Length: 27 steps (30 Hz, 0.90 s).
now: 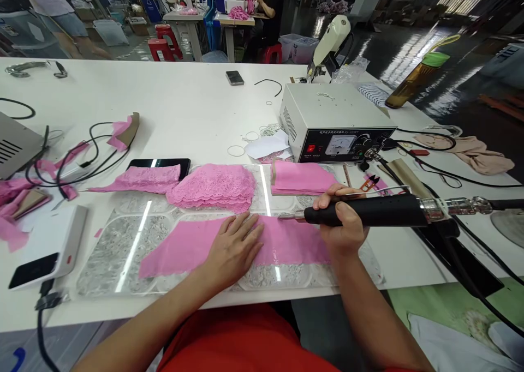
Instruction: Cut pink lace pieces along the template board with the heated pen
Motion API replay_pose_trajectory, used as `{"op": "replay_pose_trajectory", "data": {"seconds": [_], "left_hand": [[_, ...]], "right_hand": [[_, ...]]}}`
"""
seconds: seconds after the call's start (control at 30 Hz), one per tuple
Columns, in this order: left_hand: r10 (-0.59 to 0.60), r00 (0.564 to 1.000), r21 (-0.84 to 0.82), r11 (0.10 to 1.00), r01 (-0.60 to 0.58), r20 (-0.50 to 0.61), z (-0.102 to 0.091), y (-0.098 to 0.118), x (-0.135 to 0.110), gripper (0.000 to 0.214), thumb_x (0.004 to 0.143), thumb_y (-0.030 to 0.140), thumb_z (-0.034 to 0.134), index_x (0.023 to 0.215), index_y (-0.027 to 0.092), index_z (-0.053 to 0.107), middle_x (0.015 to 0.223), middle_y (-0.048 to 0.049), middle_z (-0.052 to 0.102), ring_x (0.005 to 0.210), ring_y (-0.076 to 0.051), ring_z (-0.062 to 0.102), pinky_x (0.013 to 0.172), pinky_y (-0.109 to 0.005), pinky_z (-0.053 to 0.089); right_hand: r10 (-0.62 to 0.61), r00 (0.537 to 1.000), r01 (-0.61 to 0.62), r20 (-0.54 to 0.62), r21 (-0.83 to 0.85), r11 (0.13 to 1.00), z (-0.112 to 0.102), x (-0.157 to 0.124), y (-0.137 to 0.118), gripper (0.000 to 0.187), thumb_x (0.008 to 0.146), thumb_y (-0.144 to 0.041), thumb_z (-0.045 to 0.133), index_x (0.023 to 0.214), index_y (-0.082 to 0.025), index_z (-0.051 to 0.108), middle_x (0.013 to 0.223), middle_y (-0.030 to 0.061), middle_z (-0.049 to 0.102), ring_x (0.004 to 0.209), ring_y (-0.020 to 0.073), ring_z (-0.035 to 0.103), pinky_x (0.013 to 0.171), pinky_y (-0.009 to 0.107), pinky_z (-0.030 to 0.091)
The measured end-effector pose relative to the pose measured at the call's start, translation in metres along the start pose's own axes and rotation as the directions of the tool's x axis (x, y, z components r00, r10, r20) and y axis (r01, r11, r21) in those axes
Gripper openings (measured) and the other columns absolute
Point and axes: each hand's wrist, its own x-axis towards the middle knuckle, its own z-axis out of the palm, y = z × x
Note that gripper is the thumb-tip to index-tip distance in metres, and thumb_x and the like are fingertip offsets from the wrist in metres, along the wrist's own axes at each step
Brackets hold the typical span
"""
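Note:
A flat piece of pink fabric (180, 246) lies on a clear glass plate (118, 246) near the table's front edge. My left hand (233, 249) lies flat on this fabric, fingers stretched out and pressing it down. My right hand (341, 219) is closed around the black handle of a handheld cutting tool (376, 211). The tool's thin metal tip points left and ends just above the fabric, close to my left fingertips. A cable runs from the tool's back end to the right.
Behind the plate lie a stack of pink lace (215, 186), a folded pink pile (301, 177) and another lace piece (141, 178). A white control box (331, 118) stands at the back right. Cables (82, 159), a phone (234, 77) and a white device (49, 246) lie left.

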Motion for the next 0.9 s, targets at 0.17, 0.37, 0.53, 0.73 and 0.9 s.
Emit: {"op": "replay_pose_trajectory", "data": {"seconds": [0.17,0.37,0.53,0.73,0.9], "left_hand": [[-0.001,1.0,0.002,1.0,0.001,-0.015,0.0,0.001,0.001,0.029,0.095,0.025,0.044,0.115,0.014,0.062,0.123,-0.0118,0.062,0.118,-0.03,0.052,0.094,-0.046,0.042],[-0.005,1.0,0.012,1.0,0.005,-0.02,0.001,0.001,0.0,0.029,0.095,0.025,0.045,0.115,0.014,0.062,0.124,-0.0111,0.062,0.119,-0.03,0.052,0.095,-0.045,0.04],[0.008,1.0,0.013,1.0,-0.008,-0.024,0.001,0.0,0.0,0.028,0.094,0.025,0.046,0.114,0.014,0.062,0.123,-0.0113,0.062,0.117,-0.03,0.053,0.095,-0.045,0.039],[0.008,1.0,0.021,1.0,-0.008,-0.008,0.0,-0.001,0.0,0.028,0.094,0.025,0.047,0.114,0.015,0.062,0.124,-0.0111,0.062,0.118,-0.03,0.052,0.095,-0.045,0.038],[0.009,1.0,0.024,1.0,-0.008,-0.015,0.0,-0.001,0.001,0.028,0.094,0.025,0.047,0.114,0.015,0.062,0.124,-0.0108,0.062,0.118,-0.029,0.052,0.096,-0.045,0.037]], "right_hand": [[-0.014,1.0,0.014,0.011,0.011,1.0,-0.001,0.0,0.001,0.012,0.068,-0.023,0.059,0.08,-0.021,0.056,0.082,-0.0013,0.051,0.056,0.0084,0.05,0.054,0.029,0.047],[-0.019,1.0,0.019,0.019,0.021,1.0,0.001,-0.001,0.003,0.012,0.069,-0.022,0.059,0.08,-0.021,0.056,0.081,-0.0017,0.052,0.056,0.0086,0.051,0.054,0.029,0.047],[-0.021,0.999,0.021,0.046,0.004,1.0,0.001,-0.002,0.006,0.011,0.07,-0.023,0.059,0.08,-0.022,0.054,0.081,-0.0028,0.053,0.056,0.0085,0.052,0.055,0.03,0.049],[-0.026,0.999,0.026,0.045,0.006,1.0,0.001,0.001,0.003,0.011,0.068,-0.022,0.059,0.078,-0.021,0.054,0.08,-0.0027,0.054,0.056,0.0087,0.053,0.054,0.029,0.048],[-0.075,0.991,0.077,-0.111,0.011,0.997,-0.009,0.009,-0.008,0.012,0.061,-0.022,0.053,0.073,-0.02,0.054,0.075,-0.0021,0.053,0.052,0.0087,0.049,0.049,0.027,0.043]]}}
